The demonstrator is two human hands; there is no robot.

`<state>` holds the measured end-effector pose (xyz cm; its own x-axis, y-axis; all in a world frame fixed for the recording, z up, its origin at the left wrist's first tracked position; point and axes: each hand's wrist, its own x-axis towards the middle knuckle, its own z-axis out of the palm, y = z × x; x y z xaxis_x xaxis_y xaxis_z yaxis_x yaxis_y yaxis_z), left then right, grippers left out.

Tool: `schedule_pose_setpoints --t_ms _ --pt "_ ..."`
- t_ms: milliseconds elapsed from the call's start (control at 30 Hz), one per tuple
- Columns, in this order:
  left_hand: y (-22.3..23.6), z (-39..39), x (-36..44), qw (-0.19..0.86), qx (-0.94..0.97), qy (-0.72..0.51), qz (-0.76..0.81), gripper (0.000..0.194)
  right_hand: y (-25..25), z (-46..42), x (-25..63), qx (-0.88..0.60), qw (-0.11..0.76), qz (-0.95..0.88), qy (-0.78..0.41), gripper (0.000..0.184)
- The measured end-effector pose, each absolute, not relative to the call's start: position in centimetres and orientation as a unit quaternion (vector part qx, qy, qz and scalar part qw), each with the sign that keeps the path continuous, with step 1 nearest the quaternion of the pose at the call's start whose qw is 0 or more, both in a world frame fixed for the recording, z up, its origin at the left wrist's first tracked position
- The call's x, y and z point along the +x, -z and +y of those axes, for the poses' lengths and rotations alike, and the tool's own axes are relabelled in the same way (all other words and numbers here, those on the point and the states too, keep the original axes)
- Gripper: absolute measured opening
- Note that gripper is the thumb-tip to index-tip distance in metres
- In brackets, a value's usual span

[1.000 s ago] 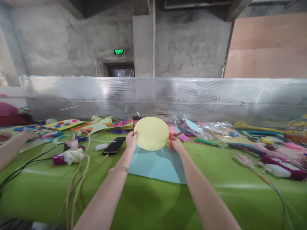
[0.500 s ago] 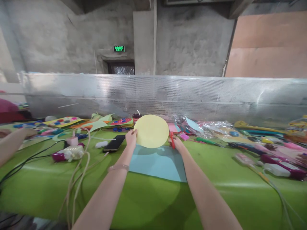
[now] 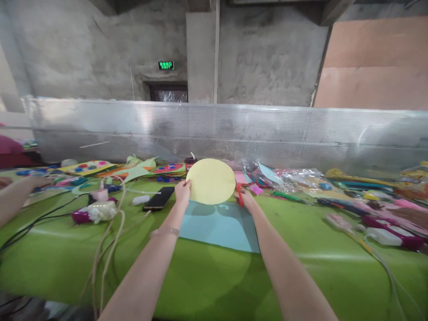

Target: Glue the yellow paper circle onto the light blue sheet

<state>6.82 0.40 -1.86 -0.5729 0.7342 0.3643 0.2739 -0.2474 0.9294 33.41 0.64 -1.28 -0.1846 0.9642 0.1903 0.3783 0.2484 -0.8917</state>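
A round piece of pale yellow paper (image 3: 212,181) is held up by its left edge in my left hand (image 3: 182,192), fingers closed on it. My right hand (image 3: 246,199) grips red-handled scissors (image 3: 240,194) just right of the paper's edge; the blades are hard to make out. Beneath both hands a light blue sheet (image 3: 219,229) lies flat on the green-covered table (image 3: 207,281), with a shadow of the paper on it.
A black phone (image 3: 159,199) and a white mouse-like object (image 3: 141,200) lie left, near cables and a glue gun (image 3: 95,211). A dark cup with a straw (image 3: 190,163) stands behind. Another person's arm (image 3: 23,191) reaches in at far left. Craft supplies and plastic bags (image 3: 294,178) lie right.
Both hands keep nearly the same pose with the yellow paper and scissors. The whole view has shifted very slightly. The other person's hand at the left has moved a little.
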Motion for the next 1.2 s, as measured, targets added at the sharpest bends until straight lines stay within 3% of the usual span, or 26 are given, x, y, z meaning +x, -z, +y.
schedule_pose_setpoints --t_ms 1200 --pt "2.2 0.8 6.3 0.167 0.421 -0.681 0.576 0.025 0.6 -0.4 33.2 -0.502 0.394 -0.676 -0.369 0.023"
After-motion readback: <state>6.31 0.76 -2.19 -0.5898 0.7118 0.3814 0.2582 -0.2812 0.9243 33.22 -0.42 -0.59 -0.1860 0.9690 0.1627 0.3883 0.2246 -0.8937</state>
